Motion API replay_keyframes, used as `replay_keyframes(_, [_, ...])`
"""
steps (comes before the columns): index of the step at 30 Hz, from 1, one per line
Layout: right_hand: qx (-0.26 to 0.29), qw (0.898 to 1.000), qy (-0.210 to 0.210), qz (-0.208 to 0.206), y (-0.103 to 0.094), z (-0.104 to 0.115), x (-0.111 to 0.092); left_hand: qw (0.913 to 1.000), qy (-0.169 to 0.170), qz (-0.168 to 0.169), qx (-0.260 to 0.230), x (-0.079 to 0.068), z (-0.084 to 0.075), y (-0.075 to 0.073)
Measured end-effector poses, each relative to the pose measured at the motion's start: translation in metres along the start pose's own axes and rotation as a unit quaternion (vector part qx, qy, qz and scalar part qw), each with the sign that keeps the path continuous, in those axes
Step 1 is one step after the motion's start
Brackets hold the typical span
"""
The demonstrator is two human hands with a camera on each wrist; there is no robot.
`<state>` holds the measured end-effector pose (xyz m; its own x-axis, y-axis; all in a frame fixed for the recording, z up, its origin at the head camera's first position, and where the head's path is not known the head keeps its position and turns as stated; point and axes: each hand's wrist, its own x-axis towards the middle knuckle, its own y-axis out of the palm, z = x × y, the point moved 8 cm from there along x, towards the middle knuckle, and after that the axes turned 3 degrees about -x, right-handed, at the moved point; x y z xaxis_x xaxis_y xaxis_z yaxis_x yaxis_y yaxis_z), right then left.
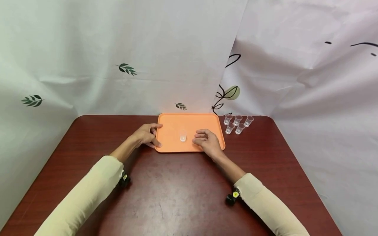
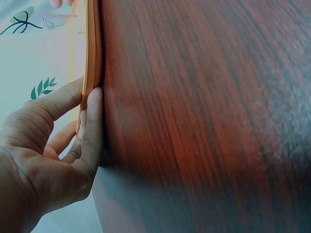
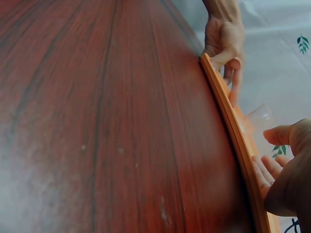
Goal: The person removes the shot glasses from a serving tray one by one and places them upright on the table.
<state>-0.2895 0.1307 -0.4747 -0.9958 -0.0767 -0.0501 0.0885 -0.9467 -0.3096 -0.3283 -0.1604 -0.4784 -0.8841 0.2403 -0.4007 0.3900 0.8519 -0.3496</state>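
Note:
An orange tray (image 1: 169, 131) lies flat at the far edge of the table, and one small clear cup (image 1: 183, 136) stands upright near its middle. My left hand (image 1: 145, 135) grips the tray's left rim; in the left wrist view its thumb (image 2: 65, 99) lies over the edge, with other fingers against the outer side. Above the tray's right part, my right hand (image 1: 208, 142) has loosely bent fingers pointing at the cup, with a gap between. The right wrist view shows that hand (image 3: 291, 165) beside the rim, holding nothing, and the cup (image 3: 260, 116) beyond its fingertips.
To the right of the tray, several more clear cups (image 1: 238, 120) stand in two rows on the dark red wooden table (image 1: 177, 193). Pale cloth with leaf prints (image 1: 127, 69) hangs right behind the table's far edge and along its sides.

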Motion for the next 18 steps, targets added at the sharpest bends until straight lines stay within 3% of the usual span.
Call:
replay_keyframes(13, [0.013, 0.999, -0.022, 0.030, 0.021, 0.012, 0.006, 1.0000, 0.006, -0.007, 0.000, 0.000, -0.002, -0.001])
replay_keyframes(18, [0.023, 0.998, -0.012, 0.050, 0.031, 0.011, 0.005, 1.0000, -0.003, -0.001, -0.001, -0.002, 0.000, 0.000])
